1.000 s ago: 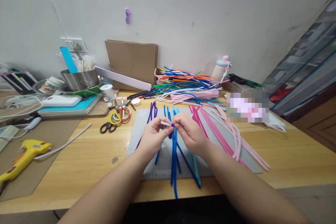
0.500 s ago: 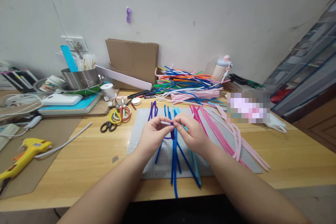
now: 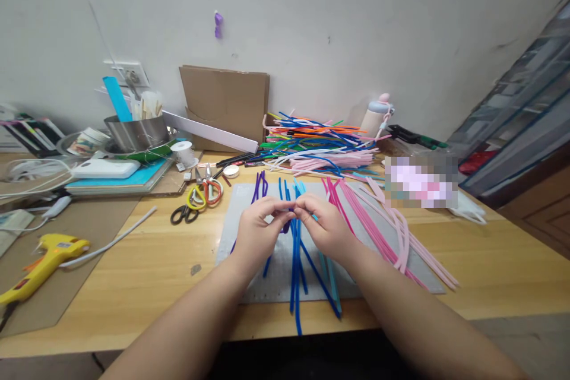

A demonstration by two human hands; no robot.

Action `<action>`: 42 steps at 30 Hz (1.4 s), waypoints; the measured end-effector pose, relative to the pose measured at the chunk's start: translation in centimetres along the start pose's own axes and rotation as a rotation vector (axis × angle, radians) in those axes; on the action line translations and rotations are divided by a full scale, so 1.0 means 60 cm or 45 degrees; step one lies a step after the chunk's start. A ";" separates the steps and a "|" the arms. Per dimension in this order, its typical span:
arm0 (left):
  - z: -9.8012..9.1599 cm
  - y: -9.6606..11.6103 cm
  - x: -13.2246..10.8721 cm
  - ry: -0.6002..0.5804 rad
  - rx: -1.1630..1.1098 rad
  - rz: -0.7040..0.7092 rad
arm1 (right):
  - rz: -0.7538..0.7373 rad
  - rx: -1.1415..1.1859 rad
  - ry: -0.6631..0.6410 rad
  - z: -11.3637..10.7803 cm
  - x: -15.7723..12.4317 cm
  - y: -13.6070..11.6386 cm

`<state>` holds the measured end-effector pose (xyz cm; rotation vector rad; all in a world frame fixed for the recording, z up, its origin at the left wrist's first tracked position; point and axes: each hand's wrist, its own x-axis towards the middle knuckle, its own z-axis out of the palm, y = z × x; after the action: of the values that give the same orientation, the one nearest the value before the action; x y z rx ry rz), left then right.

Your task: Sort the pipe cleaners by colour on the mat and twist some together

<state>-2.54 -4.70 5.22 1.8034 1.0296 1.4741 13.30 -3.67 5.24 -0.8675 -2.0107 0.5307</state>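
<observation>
My left hand (image 3: 262, 222) and my right hand (image 3: 324, 222) meet fingertip to fingertip above the grey mat. Both are pinched on a dark purple pipe cleaner (image 3: 286, 228), mostly hidden by the fingers. Below them, blue pipe cleaners (image 3: 295, 276) lie spread over the mat (image 3: 267, 295) and past its front edge. More purple pipe cleaners (image 3: 258, 186) show behind my left hand. Light blue pipe cleaners (image 3: 330, 279) run under my right hand, and pink pipe cleaners (image 3: 371, 225) fan out to its right.
A mixed pile of pipe cleaners (image 3: 320, 142) lies at the back by cardboard sheets (image 3: 227, 107). Scissors (image 3: 184, 214) and pliers (image 3: 211, 187) rest left of the mat. A yellow glue gun (image 3: 48, 264) is at far left. A bottle (image 3: 377, 119) stands at back right.
The purple loop that hung below my fingers is now mostly covered by my left hand. My left fingers have turned and closed in more, while my right hand has barely moved.
</observation>
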 end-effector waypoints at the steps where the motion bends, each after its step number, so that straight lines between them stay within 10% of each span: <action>1: 0.000 -0.001 -0.001 0.007 0.046 0.074 | 0.008 0.017 -0.001 0.001 0.000 0.001; 6: -0.006 -0.001 0.000 0.037 0.196 0.143 | -0.006 -0.031 0.024 0.004 0.002 0.000; 13: -0.032 0.010 0.020 0.104 -0.276 -0.391 | -0.276 -0.144 0.541 -0.007 -0.013 -0.017; 21: -0.050 0.013 0.029 0.122 -0.572 -0.517 | 0.191 0.319 -0.010 0.026 -0.008 -0.018; 42: -0.039 -0.006 0.027 0.177 -0.723 -0.662 | 0.820 1.360 -0.434 0.034 -0.006 -0.017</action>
<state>-4.78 -3.22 6.27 0.9600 0.9278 1.3838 11.35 -4.70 4.61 -0.7120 -1.3147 1.9798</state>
